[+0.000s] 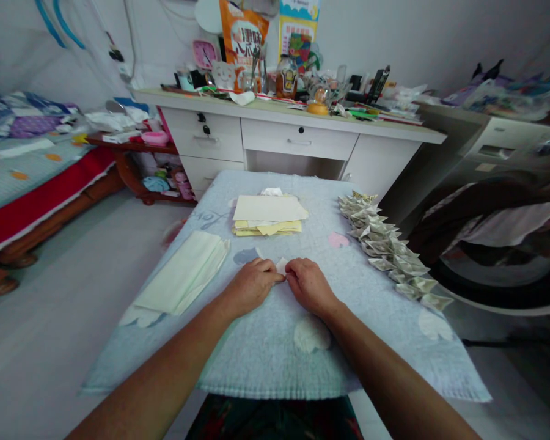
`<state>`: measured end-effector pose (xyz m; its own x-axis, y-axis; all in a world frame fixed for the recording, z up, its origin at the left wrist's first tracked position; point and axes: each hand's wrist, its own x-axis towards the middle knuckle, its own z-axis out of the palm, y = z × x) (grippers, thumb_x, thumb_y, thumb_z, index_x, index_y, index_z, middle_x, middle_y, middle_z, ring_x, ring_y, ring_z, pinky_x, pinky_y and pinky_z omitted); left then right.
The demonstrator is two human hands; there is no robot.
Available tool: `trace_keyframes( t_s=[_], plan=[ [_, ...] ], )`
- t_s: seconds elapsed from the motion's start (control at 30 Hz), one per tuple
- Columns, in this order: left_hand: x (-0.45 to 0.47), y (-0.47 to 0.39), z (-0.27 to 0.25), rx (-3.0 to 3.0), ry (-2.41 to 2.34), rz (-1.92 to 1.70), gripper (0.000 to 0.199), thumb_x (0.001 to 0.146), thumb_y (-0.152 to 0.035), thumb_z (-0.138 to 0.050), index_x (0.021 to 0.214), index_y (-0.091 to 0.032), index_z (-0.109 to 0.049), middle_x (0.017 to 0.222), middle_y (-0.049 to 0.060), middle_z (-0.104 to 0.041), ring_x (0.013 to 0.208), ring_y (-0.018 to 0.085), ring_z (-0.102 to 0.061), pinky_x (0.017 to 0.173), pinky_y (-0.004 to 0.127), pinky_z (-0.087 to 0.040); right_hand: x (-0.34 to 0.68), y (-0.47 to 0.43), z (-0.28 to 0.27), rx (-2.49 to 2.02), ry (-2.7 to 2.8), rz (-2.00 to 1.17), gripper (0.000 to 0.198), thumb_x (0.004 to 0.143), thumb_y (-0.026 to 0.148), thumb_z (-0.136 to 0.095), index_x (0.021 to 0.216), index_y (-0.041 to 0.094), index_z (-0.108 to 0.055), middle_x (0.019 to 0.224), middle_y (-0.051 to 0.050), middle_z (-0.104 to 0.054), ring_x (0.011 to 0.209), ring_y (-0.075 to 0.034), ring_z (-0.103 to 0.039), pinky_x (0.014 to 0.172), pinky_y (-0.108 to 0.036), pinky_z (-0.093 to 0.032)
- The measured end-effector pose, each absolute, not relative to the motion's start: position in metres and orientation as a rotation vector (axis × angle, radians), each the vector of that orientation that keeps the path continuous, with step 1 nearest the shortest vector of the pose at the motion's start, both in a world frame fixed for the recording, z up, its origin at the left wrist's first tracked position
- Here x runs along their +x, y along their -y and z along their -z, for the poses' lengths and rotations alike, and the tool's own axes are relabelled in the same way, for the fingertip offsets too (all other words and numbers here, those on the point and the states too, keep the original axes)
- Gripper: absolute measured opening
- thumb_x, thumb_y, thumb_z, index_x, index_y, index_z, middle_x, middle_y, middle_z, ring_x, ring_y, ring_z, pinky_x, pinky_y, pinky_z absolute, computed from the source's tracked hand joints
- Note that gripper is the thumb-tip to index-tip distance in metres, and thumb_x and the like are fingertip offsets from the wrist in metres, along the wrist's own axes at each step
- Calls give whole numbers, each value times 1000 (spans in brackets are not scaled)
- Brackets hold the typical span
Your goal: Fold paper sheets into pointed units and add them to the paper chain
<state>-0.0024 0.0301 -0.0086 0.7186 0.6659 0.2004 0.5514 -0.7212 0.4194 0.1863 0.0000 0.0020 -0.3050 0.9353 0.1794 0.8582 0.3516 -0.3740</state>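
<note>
Both my hands meet over the middle of a cloth-covered table [266, 360]. A small piece of white paper [282, 264] shows between them, mostly hidden by the fingers. My left hand [255, 282] is closed, its thumb and fingertips pinching the paper's left side. On the other side my right hand [310, 284] is closed too, fingers curled down onto the paper. Beyond the hands lies a stack of cream and yellow paper sheets [270, 209]. Left of my left hand is a folded pile of pale green paper [183, 272]. Rows of folded pointed paper pieces [385, 244] line the table's right side.
A white desk [297, 137] crowded with jars, a clock and an orange bag [242, 43] stands behind the table. To the right is a front-loading washing machine [499, 159] with cloth hanging from its door opening. A bed [32, 171] is at the left.
</note>
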Motion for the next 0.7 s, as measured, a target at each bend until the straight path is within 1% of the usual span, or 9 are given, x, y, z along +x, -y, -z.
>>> trace_keyframes(
  t_s=[0.07,0.13,0.23,0.4,0.57,0.63,0.7],
  plan=[
    [-2,-32,7,2544,-948,-515,23,91,-19,-48,100,-23,-69,92,4,-61,91,18,-51,84,31,-41,184,0,-3,-1633,2281,-260,8,88,18,-52,90,18,-60,88,-5,-63,84,-18,-54,77,-28,-35],
    [-1,-33,5,2507,-981,-524,16,90,-19,-51,92,-20,-67,90,4,-60,91,18,-52,85,32,-41,181,-1,-4,-1682,2306,-231,7,89,20,-52,89,18,-59,89,-5,-63,86,-19,-54,76,-29,-34],
    [0,-33,3,2495,-1069,-512,10,87,-19,-53,83,-18,-62,88,4,-58,90,19,-50,84,33,-40,177,0,-7,-1729,2329,-191,9,90,25,-52,90,19,-59,92,-6,-63,87,-20,-53,76,-30,-32],
    [-2,-28,4,2469,-1300,-479,5,84,-24,-56,85,-21,-60,97,3,-54,95,21,-46,87,38,-37,171,2,-10,-1771,2345,-151,19,90,37,-53,93,19,-58,95,-8,-63,90,-23,-53,76,-33,-32],
    [-6,-26,4,2443,-1408,-439,5,84,-27,-56,85,-23,-58,99,3,-52,96,22,-44,85,38,-35,167,3,-10,-1808,2339,-113,31,90,49,-51,94,19,-56,97,-9,-62,90,-24,-52,76,-34,-33],
    [-8,-27,4,2441,-1433,-419,5,84,-28,-56,86,-24,-57,100,3,-52,96,22,-43,84,37,-34,166,2,-9,-1817,2333,-105,33,90,51,-50,94,19,-56,98,-10,-61,90,-25,-52,77,-35,-33],
    [-9,-27,4,2440,-1444,-401,6,84,-29,-56,86,-24,-57,100,3,-51,97,23,-44,84,37,-34,165,3,-8,-1826,2328,-106,31,89,49,-50,95,19,-55,97,-10,-61,90,-25,-51,77,-35,-32]
  ],
)
